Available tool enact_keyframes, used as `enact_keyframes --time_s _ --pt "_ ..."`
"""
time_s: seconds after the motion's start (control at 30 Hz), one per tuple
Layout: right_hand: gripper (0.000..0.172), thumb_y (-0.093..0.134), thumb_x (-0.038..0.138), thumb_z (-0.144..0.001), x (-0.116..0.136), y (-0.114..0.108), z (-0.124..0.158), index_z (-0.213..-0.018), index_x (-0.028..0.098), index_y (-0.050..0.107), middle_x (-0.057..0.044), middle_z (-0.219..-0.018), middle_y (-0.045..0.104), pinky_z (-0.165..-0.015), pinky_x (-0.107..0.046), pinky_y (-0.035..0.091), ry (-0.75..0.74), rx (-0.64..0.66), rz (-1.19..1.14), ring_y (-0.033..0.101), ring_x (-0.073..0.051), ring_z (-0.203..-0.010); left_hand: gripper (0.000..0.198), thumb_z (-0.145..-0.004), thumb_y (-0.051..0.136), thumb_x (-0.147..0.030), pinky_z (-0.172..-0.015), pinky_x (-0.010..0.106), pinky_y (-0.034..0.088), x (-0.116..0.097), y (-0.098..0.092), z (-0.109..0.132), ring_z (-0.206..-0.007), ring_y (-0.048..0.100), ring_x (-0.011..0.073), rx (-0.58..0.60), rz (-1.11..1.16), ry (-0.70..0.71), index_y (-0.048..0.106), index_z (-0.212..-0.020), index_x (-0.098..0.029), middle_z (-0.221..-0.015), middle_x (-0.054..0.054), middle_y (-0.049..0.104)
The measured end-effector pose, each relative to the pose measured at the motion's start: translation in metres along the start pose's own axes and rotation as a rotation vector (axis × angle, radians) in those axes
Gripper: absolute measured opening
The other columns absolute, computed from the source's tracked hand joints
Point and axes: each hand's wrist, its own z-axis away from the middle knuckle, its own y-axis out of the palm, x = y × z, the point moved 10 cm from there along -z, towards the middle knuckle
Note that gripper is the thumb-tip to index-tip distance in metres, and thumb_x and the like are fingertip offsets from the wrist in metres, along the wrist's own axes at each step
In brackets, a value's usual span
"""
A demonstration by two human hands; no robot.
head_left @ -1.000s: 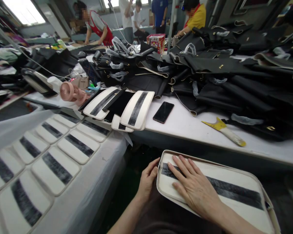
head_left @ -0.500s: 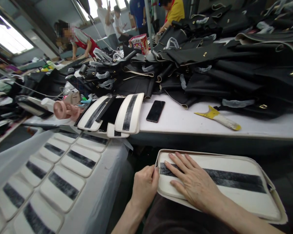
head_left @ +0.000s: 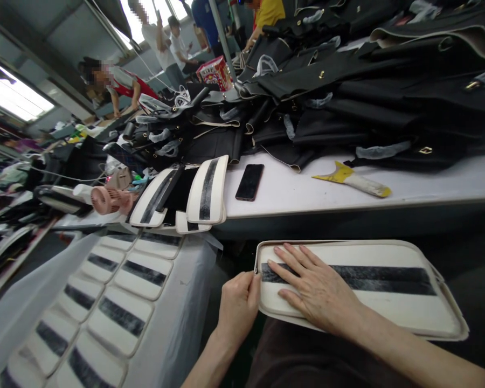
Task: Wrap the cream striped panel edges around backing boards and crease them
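Note:
A cream panel (head_left: 388, 302) with a black stripe along its middle lies across my lap. My right hand (head_left: 311, 288) rests flat on its left part, fingers stretched out over the stripe. My left hand (head_left: 237, 306) is curled at the panel's left edge, fingers pinched on the rim near the corner. What the pinch holds beyond the edge itself is hidden.
Several matching striped panels (head_left: 123, 315) lie in rows on the white table at left, and more (head_left: 206, 191) are stacked ahead. A black phone (head_left: 249, 182), a yellow scraper (head_left: 353, 180), a pink fan (head_left: 111, 199) and heaps of black bag parts (head_left: 347, 97) cover the bench. People work at the back.
My left hand went from loosely open beside the panel to pinching its left edge. The view tilted and shifted; my right hand stayed flat on the panel.

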Motion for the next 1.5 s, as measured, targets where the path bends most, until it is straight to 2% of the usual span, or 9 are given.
enact_keyframes --time_s 0.13,0.23,0.33,0.43,0.53,0.63,0.9,1.27,1.5 --pt "0.052 0.048 0.044 -0.096 0.001 -0.001 0.001 -0.145 0.027 0.042 -0.005 -0.156 0.031 -0.118 -0.049 0.025 -0.003 -0.009 -0.006 0.025 -0.028 -0.145 0.033 -0.097 0.046 -0.033 -0.063 0.028 0.032 0.0 -0.001 0.0 -0.065 0.055 0.0155 -0.017 0.006 -0.021 0.062 -0.073 -0.018 -0.07 0.004 0.061" --pt "0.052 0.049 0.044 -0.096 0.001 -0.003 0.001 -0.145 0.027 0.042 -0.005 -0.156 0.031 -0.118 -0.049 0.025 -0.002 -0.015 -0.008 0.026 -0.028 -0.144 0.04 -0.096 0.046 -0.038 -0.061 0.027 0.03 0.006 -0.003 -0.002 -0.061 0.05 0.0136 -0.016 0.094 -0.074 0.057 -0.065 -0.018 -0.064 0.001 0.057" --pt "0.052 0.049 0.044 -0.096 0.001 -0.002 0.0 -0.144 0.028 0.042 -0.005 -0.156 0.031 -0.118 -0.05 0.025 0.003 -0.007 -0.013 0.025 -0.028 -0.144 0.049 -0.095 0.045 -0.05 -0.055 0.025 0.029 0.026 0.004 -0.001 -0.056 0.042 0.0116 0.029 0.328 -0.223 0.049 -0.058 -0.017 -0.056 -0.001 0.047" --pt "0.052 0.046 0.046 -0.097 0.0 0.0 0.0 -0.145 0.028 0.042 -0.006 -0.156 0.03 -0.118 -0.05 0.024 0.012 0.013 -0.019 0.024 -0.028 -0.145 0.041 -0.087 0.058 -0.055 -0.057 0.023 0.036 0.043 0.022 0.002 -0.059 0.047 0.011 0.109 0.689 -0.385 0.057 -0.073 -0.016 -0.065 -0.002 0.052" --pt "0.052 0.044 0.047 -0.097 -0.001 0.002 0.0 -0.146 0.028 0.041 -0.006 -0.157 0.029 -0.118 -0.05 0.024 0.014 0.022 -0.021 0.022 -0.027 -0.146 0.039 -0.08 0.07 -0.052 -0.06 0.022 0.041 0.051 0.039 0.005 -0.064 0.051 0.01 0.189 0.968 -0.499 0.056 -0.086 -0.016 -0.076 -0.001 0.056" --pt "0.052 0.044 0.048 -0.097 -0.001 0.003 0.001 -0.146 0.028 0.04 -0.007 -0.157 0.029 -0.118 -0.05 0.024 0.013 0.022 -0.021 0.022 -0.027 -0.146 0.038 -0.079 0.073 -0.047 -0.062 0.021 0.042 0.05 0.047 0.004 -0.066 0.053 0.009 0.277 1.074 -0.544 0.052 -0.085 -0.017 -0.078 -0.001 0.057" --pt "0.054 0.048 0.046 -0.096 -0.002 0.0 0.0 -0.146 0.028 0.04 -0.005 -0.157 0.03 -0.117 -0.049 0.027 0.006 -0.015 -0.031 0.025 -0.026 -0.145 0.035 -0.082 0.072 -0.043 -0.062 0.022 0.044 0.043 0.045 -0.008 -0.065 0.057 0.009 0.452 1.022 -0.512 0.049 -0.085 -0.016 -0.075 0.0 0.061" --pt "0.055 0.043 0.057 -0.096 -0.004 0.001 0.001 -0.144 0.03 0.043 -0.003 -0.156 0.033 -0.118 -0.046 0.022 0.019 -0.058 -0.043 0.026 -0.024 -0.144 0.037 -0.081 0.073 -0.041 -0.061 0.024 0.047 0.05 0.05 -0.016 -0.06 0.056 0.0082 0.539 0.913 -0.492 0.046 -0.086 -0.016 -0.072 -0.003 0.056" --pt "0.054 0.049 0.045 -0.095 -0.002 0.0 0.0 -0.146 0.028 0.04 -0.006 -0.156 0.032 -0.116 -0.048 0.02 -0.003 -0.051 -0.002 0.026 -0.025 -0.144 0.044 -0.078 0.074 -0.046 -0.057 0.026 0.049 0.051 0.055 -0.022 -0.054 0.056 0.009 0.619 0.816 -0.486 0.041 -0.088 -0.018 -0.069 -0.004 0.057"
